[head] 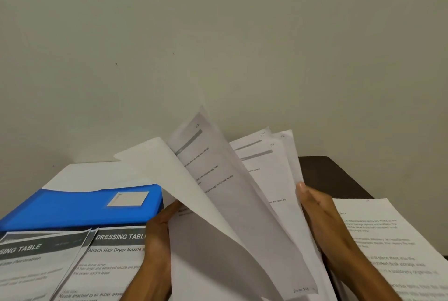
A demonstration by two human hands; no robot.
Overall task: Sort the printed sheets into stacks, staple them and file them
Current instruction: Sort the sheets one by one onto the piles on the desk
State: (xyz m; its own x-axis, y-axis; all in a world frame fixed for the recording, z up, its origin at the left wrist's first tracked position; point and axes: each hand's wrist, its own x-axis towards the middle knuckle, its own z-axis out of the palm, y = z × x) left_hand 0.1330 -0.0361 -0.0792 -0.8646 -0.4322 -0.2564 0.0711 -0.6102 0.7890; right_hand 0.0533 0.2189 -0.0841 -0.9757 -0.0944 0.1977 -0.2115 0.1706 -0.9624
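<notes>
I hold a fanned bundle of printed sheets (244, 203) upright above the desk, between both hands. My left hand (158, 230) grips its left edge, where one sheet curls forward over the others. My right hand (320, 218) holds the right edge, thumb pressed on the front. A blue file box (80, 206) lies flat at the left. Two sheets headed "DRESSING TABLE" (106, 259) lie in front of the box. Another printed sheet (388, 240) lies on the desk at the right.
A plain wall rises directly behind the desk. A white surface (84, 174) shows behind the blue box, and the dark desk top (332, 174) shows at the back right.
</notes>
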